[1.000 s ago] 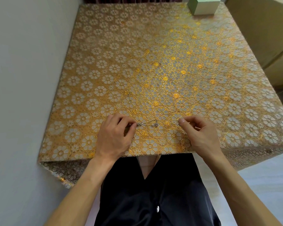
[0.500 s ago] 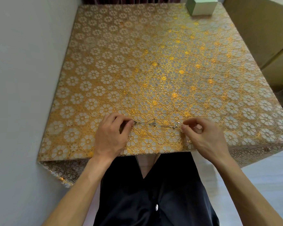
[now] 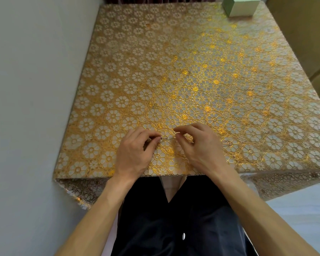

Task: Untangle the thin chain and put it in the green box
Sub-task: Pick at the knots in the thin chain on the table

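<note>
thin chain [image 3: 168, 138] lay pinched between my left hand [image 3: 135, 156] and right hand [image 3: 199, 150], at the table's [image 3: 174, 71] six o'clock edge. untangling step, i judged; next, gentle teasing apart, then carrying it to the green box [image 3: 240, 6] at one o'clock.

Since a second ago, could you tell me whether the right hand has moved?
Yes, the right hand has shifted left along the tablecloth's near edge, closer to the left hand.

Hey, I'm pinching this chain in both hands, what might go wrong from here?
The chain looks taut between the left hand and right hand; pulling harder may tighten a knot or snap it. Dropped, it would be hard to spot on the patterned cloth.
</note>
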`<state>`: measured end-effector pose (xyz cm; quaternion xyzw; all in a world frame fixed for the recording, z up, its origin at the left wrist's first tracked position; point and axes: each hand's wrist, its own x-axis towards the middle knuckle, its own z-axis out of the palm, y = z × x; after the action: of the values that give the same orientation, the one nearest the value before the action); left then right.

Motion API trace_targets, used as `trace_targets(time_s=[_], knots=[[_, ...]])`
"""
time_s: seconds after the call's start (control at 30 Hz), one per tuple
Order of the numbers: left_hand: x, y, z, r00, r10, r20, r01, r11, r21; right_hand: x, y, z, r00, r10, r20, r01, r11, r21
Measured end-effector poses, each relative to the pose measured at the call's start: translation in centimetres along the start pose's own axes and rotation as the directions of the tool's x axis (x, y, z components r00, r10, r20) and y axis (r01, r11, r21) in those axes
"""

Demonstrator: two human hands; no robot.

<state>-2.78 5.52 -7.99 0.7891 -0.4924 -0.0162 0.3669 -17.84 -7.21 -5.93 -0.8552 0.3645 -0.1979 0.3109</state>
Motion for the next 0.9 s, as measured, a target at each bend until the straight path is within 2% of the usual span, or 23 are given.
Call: trace_targets(time_s=[0.1,0.17,0.47,0.7,0.9], knots=[[0.0,-0.1,0.0,1.000,0.018,-0.011,-0.018,1.000,-0.013,0.7,-0.1,0.5,0.988,-0.036,0.153,0.042,0.998,-0.036],[-0.1,0.0,-0.1,1.000,0.017,-0.026,-0.018,1.000,-0.026,0.9,-0.1,0.7,0.979,-0.050,0.197,0.061,0.997,-0.050],[-0.1,-0.1,-0.1,0.998,0.034,-0.051,-0.035,0.999,-0.020,1.0,0.1,0.5,0.985,-0.054,0.162,0.054,0.999,0.003],[-0.3,-0.2,0.5,0.992,0.110,-0.057,-0.103,0.987,0.122,0.0,0.4,-0.3,0.988,-0.062,0.138,0.058,0.998,0.036],[-0.2,0.2,0.2,0.997,0.054,-0.047,-0.051,0.997,0.060,-0.3,0.1,-1.4,0.985,-0.015,0.172,-0.015,0.984,0.175]])
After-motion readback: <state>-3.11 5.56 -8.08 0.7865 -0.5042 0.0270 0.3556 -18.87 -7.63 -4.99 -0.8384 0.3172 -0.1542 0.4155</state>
